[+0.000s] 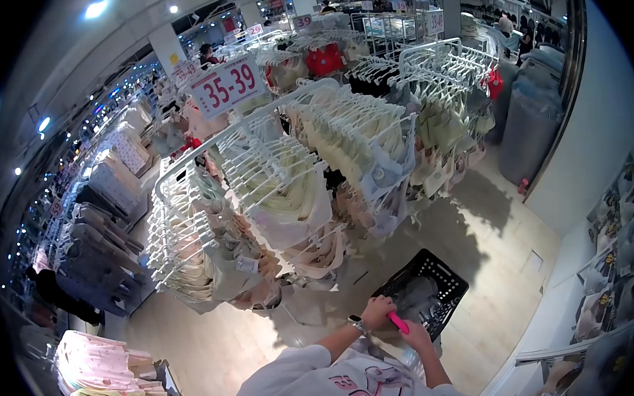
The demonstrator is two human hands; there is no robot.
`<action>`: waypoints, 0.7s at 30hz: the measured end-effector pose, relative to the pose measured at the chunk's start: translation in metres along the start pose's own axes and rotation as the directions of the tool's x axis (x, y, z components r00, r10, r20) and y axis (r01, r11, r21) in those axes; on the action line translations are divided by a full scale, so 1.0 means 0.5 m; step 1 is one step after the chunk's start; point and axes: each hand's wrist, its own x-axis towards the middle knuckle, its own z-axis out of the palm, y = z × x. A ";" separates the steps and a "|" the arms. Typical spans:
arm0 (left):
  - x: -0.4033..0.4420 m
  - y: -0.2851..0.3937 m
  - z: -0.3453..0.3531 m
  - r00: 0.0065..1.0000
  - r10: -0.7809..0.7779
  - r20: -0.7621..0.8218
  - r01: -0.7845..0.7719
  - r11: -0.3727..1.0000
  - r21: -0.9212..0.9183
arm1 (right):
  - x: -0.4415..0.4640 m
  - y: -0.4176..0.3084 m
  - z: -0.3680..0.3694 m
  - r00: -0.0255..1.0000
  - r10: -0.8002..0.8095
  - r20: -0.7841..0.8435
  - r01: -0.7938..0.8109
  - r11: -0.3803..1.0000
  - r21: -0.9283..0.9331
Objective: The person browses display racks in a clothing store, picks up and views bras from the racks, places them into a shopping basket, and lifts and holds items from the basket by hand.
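Head view | pink handle (pixel 398 323) gripped by left hand (pixel 378 312) and right hand (pixel 416 334) | hanging garments (pixel 320 254) may be snagged by black basket's (pixel 449 291) corner if steered close

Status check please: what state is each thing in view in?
Left hand: closed on bright pink handle
Right hand: closed on handle's lower end
Black perforated plastic basket: open-topped, items inside
White metal garment rack: loaded with hung garments
White rectangular price sign: mounted above rack
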 end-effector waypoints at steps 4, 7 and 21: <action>0.034 0.021 0.007 0.983 0.028 -0.180 -0.045 0.995 -0.091 | 0.017 0.016 -0.053 0.997 0.053 -0.048 -0.060 0.985 -0.164; 0.068 0.017 0.006 0.980 0.048 -0.194 -0.068 0.993 -0.101 | 0.043 0.031 -0.074 0.996 0.011 -0.093 -0.025 0.988 -0.150; 0.310 -0.040 -0.003 0.967 0.249 -0.061 -0.255 0.959 -0.123 | 0.206 0.150 -0.183 0.983 0.120 -0.142 -0.157 0.944 -0.289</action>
